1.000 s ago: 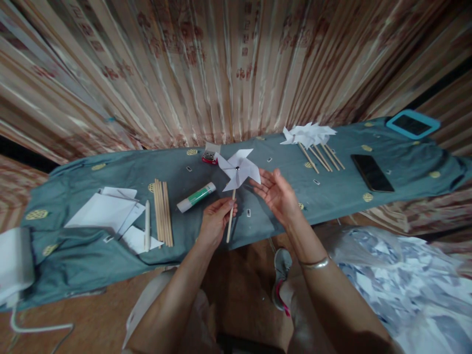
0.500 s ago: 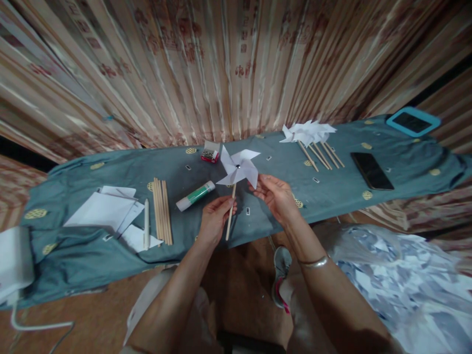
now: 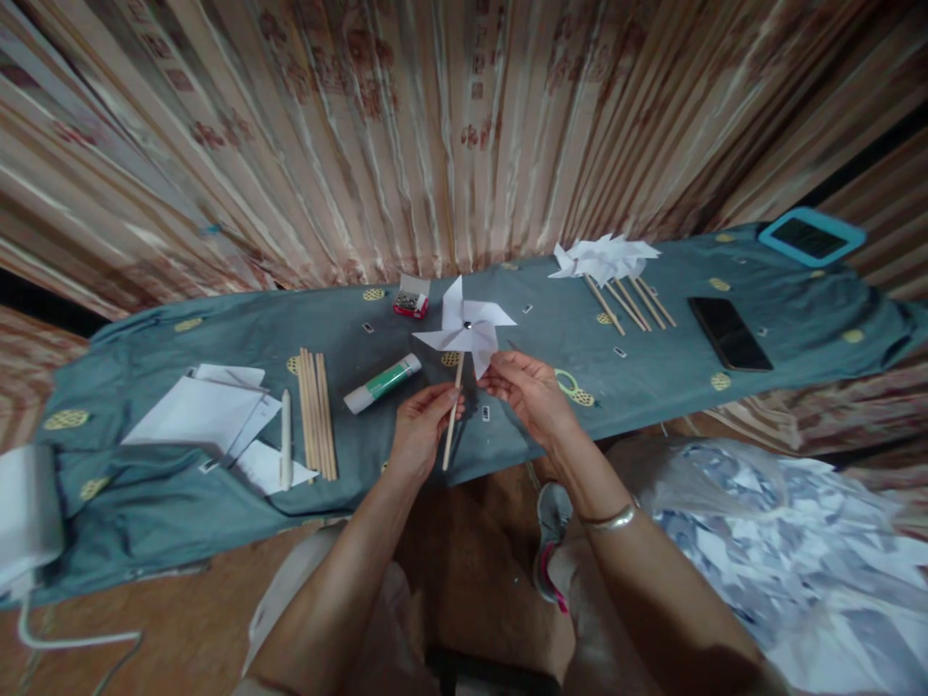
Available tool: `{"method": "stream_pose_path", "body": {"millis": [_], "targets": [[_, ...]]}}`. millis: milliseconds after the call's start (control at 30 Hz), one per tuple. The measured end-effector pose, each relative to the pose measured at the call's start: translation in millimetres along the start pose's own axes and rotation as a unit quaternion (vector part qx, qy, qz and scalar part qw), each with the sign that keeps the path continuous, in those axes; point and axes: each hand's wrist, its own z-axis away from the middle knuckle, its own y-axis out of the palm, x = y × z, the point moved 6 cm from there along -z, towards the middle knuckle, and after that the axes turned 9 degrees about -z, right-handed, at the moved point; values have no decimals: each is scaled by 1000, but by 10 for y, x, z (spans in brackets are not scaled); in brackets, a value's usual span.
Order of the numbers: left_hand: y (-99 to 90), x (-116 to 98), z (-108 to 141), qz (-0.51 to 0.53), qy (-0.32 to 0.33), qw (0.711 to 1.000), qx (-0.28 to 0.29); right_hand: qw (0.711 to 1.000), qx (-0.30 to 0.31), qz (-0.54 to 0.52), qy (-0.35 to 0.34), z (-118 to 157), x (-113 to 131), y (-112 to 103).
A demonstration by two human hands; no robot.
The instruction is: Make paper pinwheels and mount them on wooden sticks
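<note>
My left hand (image 3: 424, 425) is closed on the wooden stick of a white paper pinwheel (image 3: 470, 326), which has a dark pin at its centre. The fingers of my right hand (image 3: 529, 387) pinch the tip of the pinwheel's lower right blade. Left of the pinwheel lies a green and white glue stick (image 3: 382, 384), and behind it stands an open red box of pins (image 3: 411, 304). Several bare wooden sticks (image 3: 317, 416) lie further left, beside a white pen-like tool (image 3: 286, 440) and a stack of white paper sheets (image 3: 195, 416).
Several other pinwheels (image 3: 607, 259) lie at the back right. Near them are a black phone (image 3: 730, 333) and a blue-framed device (image 3: 812, 237). A clear bag of paper scraps (image 3: 783, 532) is at the lower right, and a white appliance (image 3: 29, 517) at the left edge.
The pinwheel's blades have turned a little on the stick. My right hand has shifted slightly left and down with a blade tip. My left hand has barely moved.
</note>
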Motion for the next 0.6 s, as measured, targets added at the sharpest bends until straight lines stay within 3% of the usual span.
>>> {"method": "stream_pose_path", "body": {"millis": [433, 600], "targets": [[3, 19, -13, -4, 7, 1000, 7, 999, 37, 30, 24, 28, -93, 46], [-1, 3, -6, 2, 2, 1000, 2, 991, 63, 118, 25, 45, -11, 30]]}}
